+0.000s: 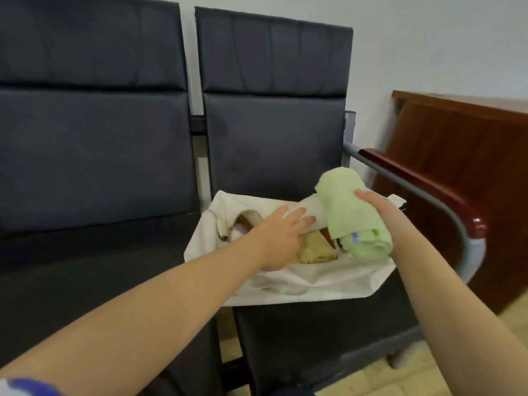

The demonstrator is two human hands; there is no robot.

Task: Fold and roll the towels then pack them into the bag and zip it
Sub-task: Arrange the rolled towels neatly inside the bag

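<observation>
- Right hand grips the rolled green towel above the white bag, ready to pack.
- Left hand, fingers spread, presses the bag's mouth open.

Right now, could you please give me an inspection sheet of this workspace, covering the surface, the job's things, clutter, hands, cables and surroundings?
Surface: dark blue padded chair seat, carrying the bag.
Job's things: white cloth bag lies open on the seat; pale yellow rolled towel inside it; light green rolled towel held above the bag's mouth.
Clutter: small red item inside the bag, unclear what.
Hands: left hand flat, fingers straight, at the bag's opening; right hand grips the green towel.
Cables: nothing seen.
Surroundings: wood-topped grey metal armrest, brown wooden cabinet to the right, white wall behind.
</observation>
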